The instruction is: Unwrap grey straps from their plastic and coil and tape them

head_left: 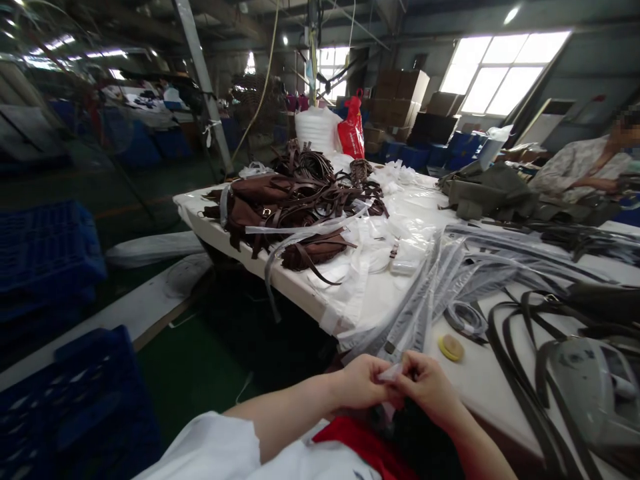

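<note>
My left hand [364, 381] and my right hand [425, 383] meet at the table's near edge, fingers pinched together. Between them is a small piece of whitish translucent plastic [389, 373], gripped from both sides. Just beyond my fingers, long dark straps in clear plastic sleeves [420, 313] run across the table; whether the piece in my hands belongs to one of them is hidden. A yellow round object with a tan top [451, 348], perhaps a roll of tape, lies right of my right hand.
Brown bags and straps [265, 207] are heaped on the white table [295, 290]. Dark straps [520, 360] and a grey-green machine-like object [590, 387] lie at the right. A person [575, 167] sits across, behind olive bags [485, 190]. Blue crates [85, 407] stand at the left.
</note>
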A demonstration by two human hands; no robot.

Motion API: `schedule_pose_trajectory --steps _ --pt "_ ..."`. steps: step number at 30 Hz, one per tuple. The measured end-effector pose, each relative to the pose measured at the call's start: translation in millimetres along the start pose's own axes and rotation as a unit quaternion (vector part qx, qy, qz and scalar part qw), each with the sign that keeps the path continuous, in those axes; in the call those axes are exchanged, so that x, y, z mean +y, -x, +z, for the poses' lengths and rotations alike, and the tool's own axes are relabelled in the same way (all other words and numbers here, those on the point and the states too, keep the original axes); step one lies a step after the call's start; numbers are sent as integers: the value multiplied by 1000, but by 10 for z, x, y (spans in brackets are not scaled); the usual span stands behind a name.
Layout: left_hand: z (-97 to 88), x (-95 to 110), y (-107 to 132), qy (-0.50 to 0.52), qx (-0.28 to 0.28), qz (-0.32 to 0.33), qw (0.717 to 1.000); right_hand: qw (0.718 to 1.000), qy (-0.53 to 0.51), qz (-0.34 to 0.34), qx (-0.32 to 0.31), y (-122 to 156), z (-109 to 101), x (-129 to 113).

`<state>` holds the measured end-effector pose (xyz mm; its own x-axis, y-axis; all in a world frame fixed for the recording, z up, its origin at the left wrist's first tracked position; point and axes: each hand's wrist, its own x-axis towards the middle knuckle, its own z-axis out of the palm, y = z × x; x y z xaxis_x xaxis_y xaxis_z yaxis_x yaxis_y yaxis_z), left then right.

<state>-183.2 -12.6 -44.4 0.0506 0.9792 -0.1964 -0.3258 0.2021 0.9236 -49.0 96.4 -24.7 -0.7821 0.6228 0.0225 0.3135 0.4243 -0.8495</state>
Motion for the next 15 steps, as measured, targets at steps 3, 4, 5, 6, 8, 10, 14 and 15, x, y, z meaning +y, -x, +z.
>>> schedule_pose_trajectory --steps 3,4,5,6,8,10,14,15 --pt "-162 -7 129 -49 27 -9 998 997 -20 -26 -71 -218 103 -23" --pt "-221 -12 181 -89 28 -18 995 996 -16 -41 -81 -317 146 -41" --pt "-276 -17 237 -134 24 -32 990 995 0 -55 -79 -427 198 -62" --pt "-324 -21 295 -179 16 -46 983 995 30 -67 -69 -544 261 -85" --pt "-389 -22 407 -258 -10 -59 964 985 134 -93 -54 -781 421 -132" --pt "-407 -11 501 -315 -22 -50 947 954 259 -131 -72 -990 603 -169" --pt "-364 28 611 -357 23 -50 933 902 382 -168 -109 -1234 882 -177" --pt "-352 36 624 -351 34 -53 934 900 387 -168 -111 -1255 914 -163"
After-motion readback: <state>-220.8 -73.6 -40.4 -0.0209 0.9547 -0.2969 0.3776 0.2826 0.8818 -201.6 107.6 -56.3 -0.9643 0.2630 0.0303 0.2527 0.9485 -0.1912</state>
